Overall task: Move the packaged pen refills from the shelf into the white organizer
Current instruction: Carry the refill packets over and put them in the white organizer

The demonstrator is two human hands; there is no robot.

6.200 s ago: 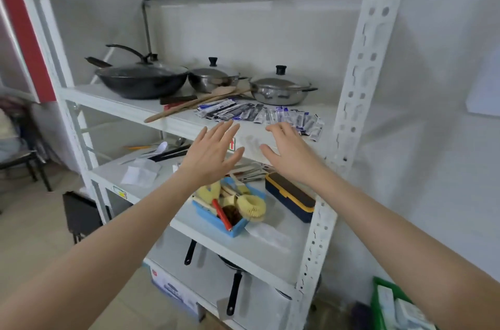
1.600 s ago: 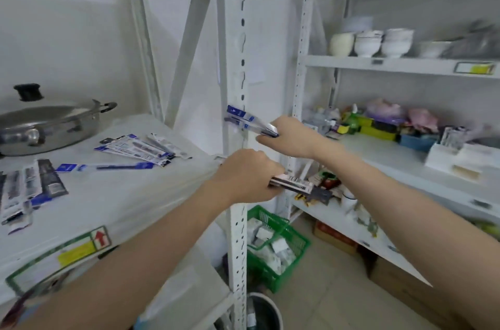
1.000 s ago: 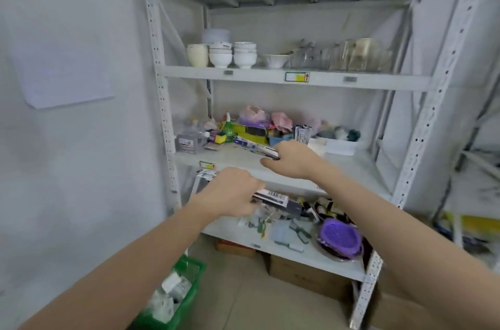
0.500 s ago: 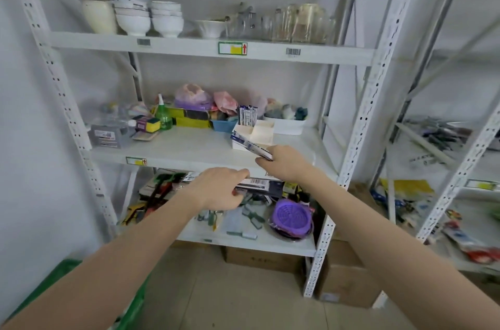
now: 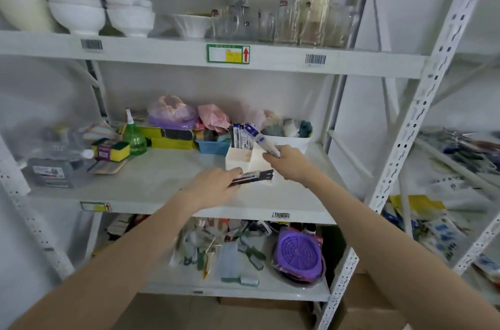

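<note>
The white organizer stands on the middle shelf, with several packaged pen refills upright in its back compartment. My right hand grips a blue-and-white refill pack, tilted over the organizer's top right. My left hand holds a dark refill pack with a barcode flat, just in front of the organizer's front wall.
Behind the organizer sit a blue basket, a white tub, a green spray bottle and sponges. Bowls and glass jars fill the shelf above. A purple strainer lies below. A white upright post stands right.
I turned away from the shelf with the pots, carrying a refill pack in each hand. Both hands moved forward to the organizer, and the right pack now hangs over it.
</note>
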